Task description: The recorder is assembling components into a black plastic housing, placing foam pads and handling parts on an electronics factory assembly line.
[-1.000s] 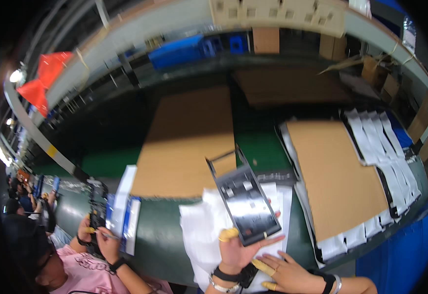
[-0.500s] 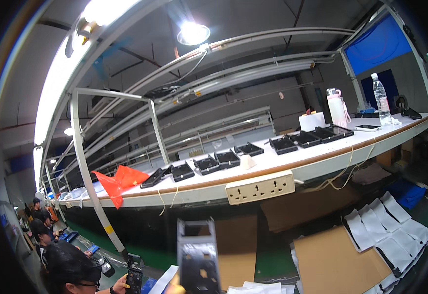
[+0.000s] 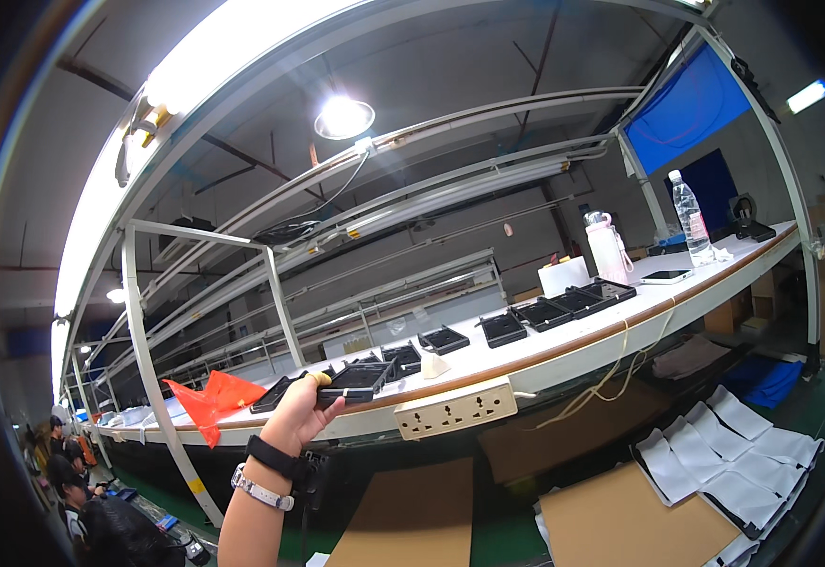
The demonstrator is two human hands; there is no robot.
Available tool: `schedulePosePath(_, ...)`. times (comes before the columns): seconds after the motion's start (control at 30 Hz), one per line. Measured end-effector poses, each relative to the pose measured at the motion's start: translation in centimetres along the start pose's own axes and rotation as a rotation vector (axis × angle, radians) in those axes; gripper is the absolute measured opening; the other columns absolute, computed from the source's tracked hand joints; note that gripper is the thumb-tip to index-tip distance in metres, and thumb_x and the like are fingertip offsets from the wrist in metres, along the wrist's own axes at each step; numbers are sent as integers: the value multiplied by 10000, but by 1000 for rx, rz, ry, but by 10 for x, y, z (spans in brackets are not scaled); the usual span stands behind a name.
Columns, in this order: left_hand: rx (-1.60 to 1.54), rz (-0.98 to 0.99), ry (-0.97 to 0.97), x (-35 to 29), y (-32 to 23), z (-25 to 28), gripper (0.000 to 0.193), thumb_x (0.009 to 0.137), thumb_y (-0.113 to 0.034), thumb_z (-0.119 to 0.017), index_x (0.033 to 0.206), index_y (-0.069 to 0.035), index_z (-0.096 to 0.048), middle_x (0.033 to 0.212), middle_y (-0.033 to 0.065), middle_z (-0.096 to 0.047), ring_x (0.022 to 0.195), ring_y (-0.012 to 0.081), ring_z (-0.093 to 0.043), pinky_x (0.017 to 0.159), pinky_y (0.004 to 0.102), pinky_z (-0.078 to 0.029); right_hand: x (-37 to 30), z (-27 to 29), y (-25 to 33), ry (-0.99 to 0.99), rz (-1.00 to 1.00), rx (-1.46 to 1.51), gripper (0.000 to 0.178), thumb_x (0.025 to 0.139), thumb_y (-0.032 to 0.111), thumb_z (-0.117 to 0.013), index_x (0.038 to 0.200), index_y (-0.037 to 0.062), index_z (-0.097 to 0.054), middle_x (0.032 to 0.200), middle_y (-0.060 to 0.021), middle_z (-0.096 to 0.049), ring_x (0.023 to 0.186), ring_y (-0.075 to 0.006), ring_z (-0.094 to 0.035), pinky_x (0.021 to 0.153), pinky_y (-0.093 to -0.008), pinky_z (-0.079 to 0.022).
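My left hand (image 3: pixel 301 414) reaches up from the lower edge, a watch (image 3: pixel 263 489) and a black band (image 3: pixel 275 460) on its wrist. It grips a black plastic frame (image 3: pixel 358 380) by the left end, a yellow-covered digit on top and another fingertip below. The held frame overlaps the bench's front edge in view; whether it touches the top I cannot tell. Behind it lie similar black frames (image 3: pixel 401 359), partly hidden. More black frames (image 3: pixel 504 329) stand in a row farther right. My right hand is out of view.
A white bench (image 3: pixel 474 367) carries a red sheet (image 3: pixel 214 402), a white block (image 3: pixel 434 366), a phone (image 3: pixel 667 277), a pink bottle (image 3: pixel 606 250) and a water bottle (image 3: pixel 691 222). A power strip (image 3: pixel 457 409) is on its front. Cardboard (image 3: pixel 635 520) and white pieces (image 3: pixel 705 454) lie below. People (image 3: pixel 124 534) are at lower left.
The black frame has gone from upright at the lower middle of the view to up at the bench edge. My left hand and forearm now show fully. The view has shifted.
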State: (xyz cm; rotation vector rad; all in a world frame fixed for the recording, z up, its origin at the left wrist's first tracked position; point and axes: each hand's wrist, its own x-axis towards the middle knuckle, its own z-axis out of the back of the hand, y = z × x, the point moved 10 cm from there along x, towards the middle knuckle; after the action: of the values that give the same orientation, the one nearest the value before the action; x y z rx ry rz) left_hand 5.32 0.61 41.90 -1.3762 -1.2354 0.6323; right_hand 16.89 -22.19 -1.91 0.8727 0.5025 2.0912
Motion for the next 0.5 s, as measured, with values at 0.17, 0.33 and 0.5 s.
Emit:
schedulePosePath(0.17, -163, 116, 106, 36, 20, -15, 243, 867, -44, -323, 1060, 104, -329, 1050, 267, -454, 874, 408, -565, 616, 260, -564, 9, -5, -3, 41, 30, -18, 659, 749, 339, -577, 1292, 57, -334, 1354, -181, -285, 1279, -342, -208, 1026, -468, -206)
schedulePosePath(0.33, -124, 152, 152, 82, 43, -30, 266, 877, -45, -297, 1096, 105, -304, 1090, 286, -421, 911, 456, -530, 698, 319, -563, 18, -2, -9, 82, 60, -60, 662, 753, 346, -565, 1296, 54, -324, 1358, -180, -280, 1281, -337, -207, 1026, -471, -203)
schedulePosePath(0.5, 212, 73, 125, 108, 54, -62, 201, 818, 10, -443, 1012, 27, -397, 1012, 142, -428, 886, 252, -519, 802, 434, -501, 31, 15, -24, 68, 43, -123, 666, 758, 353, -554, 1301, 51, -314, 1362, -179, -274, 1284, -332, -206, 1025, -473, -201)
